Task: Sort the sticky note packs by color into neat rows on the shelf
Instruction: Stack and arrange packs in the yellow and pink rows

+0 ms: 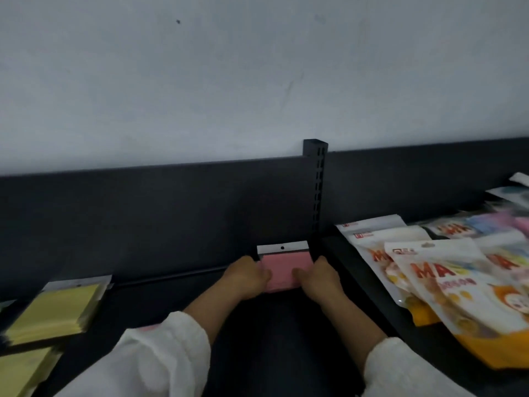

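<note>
The left hand (249,275) and right hand (319,277) clamp the pink pack (282,267) by its sides at the shelf's (177,296) back right corner, so an uneven release could skew it against the post (316,190).

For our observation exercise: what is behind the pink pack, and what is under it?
Behind the pink pack stands the dark back panel, with a slotted post just right. The left hand and right hand grip its sides; what lies under it is hidden.
</note>
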`<action>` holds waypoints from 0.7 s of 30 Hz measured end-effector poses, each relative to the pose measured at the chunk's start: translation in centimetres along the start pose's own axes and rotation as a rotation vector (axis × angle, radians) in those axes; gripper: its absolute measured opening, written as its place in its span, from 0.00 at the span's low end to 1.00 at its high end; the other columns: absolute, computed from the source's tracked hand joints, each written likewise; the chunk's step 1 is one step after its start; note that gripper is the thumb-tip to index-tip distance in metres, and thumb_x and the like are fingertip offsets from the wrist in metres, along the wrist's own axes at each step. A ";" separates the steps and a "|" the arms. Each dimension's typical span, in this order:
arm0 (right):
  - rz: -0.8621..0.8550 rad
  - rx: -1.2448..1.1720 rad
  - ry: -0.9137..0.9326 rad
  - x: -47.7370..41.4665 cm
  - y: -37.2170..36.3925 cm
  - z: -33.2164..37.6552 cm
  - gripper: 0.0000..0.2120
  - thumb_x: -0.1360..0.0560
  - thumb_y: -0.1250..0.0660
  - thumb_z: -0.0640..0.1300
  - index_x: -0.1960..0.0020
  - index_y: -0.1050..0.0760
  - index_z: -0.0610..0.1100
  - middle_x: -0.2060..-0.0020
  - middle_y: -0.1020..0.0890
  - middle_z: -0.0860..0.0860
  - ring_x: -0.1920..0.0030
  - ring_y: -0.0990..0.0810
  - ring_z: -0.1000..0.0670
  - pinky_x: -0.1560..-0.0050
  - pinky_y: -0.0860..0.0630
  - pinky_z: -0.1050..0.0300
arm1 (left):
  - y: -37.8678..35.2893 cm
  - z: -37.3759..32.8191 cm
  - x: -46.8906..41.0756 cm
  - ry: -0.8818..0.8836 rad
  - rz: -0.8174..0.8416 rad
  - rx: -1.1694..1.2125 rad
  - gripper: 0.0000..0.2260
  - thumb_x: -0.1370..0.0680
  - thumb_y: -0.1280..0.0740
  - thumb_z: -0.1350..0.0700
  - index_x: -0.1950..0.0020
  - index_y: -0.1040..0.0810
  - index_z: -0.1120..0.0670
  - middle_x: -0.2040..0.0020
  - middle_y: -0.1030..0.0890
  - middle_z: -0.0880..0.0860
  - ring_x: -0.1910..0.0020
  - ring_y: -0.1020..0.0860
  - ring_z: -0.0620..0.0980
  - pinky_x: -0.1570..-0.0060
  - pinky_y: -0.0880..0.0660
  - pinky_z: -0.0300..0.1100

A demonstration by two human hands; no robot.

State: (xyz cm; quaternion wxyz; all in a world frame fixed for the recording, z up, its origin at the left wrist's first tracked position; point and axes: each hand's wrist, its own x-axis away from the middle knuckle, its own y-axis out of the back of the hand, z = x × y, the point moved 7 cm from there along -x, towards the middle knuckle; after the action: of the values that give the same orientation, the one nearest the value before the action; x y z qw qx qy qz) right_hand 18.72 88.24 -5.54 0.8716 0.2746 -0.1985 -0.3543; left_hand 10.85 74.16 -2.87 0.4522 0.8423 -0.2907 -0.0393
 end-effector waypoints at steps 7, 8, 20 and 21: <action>-0.014 -0.015 0.018 -1.4 0.0 -0.8 0.21 0.27 0.34 0.42 0.36 0.35 0.39 0.43 0.24 0.41 0.46 0.23 0.43 0.55 0.27 0.58 | -2.4 0.3 -2.1 0.130 -0.070 0.092 0.18 0.24 0.35 0.54 0.38 0.33 0.60 0.42 0.25 0.57 0.49 0.24 0.52 0.54 0.27 0.41; -0.023 -0.024 0.017 -1.6 0.2 -0.9 0.22 0.28 0.34 0.41 0.36 0.35 0.39 0.43 0.24 0.41 0.45 0.24 0.42 0.53 0.26 0.58 | -2.5 0.3 -2.3 0.145 -0.070 0.195 0.19 0.25 0.34 0.56 0.37 0.32 0.61 0.43 0.25 0.57 0.48 0.24 0.52 0.51 0.25 0.42; 0.064 -0.345 0.065 -0.7 0.3 -0.3 0.29 0.35 0.34 0.29 0.35 0.34 0.43 0.40 0.36 0.45 0.54 0.28 0.49 0.58 0.23 0.57 | -1.7 0.6 -1.1 0.145 -0.070 0.694 0.20 0.30 0.42 0.76 0.44 0.25 0.59 0.53 0.21 0.56 0.56 0.23 0.52 0.61 0.22 0.44; 0.075 -0.352 0.096 -0.4 0.2 0.1 0.29 0.33 0.35 0.28 0.35 0.35 0.43 0.42 0.37 0.46 0.56 0.29 0.51 0.62 0.25 0.61 | -1.1 0.6 -0.6 0.106 -0.108 0.697 0.21 0.29 0.43 0.75 0.42 0.26 0.57 0.52 0.21 0.55 0.56 0.23 0.51 0.61 0.22 0.43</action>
State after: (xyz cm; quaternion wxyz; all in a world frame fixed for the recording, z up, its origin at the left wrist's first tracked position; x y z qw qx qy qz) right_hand 18.56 88.61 -5.39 0.9272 0.1270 -0.1018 -0.3373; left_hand 10.64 74.53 -4.18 0.1496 0.9610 -0.2177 0.0821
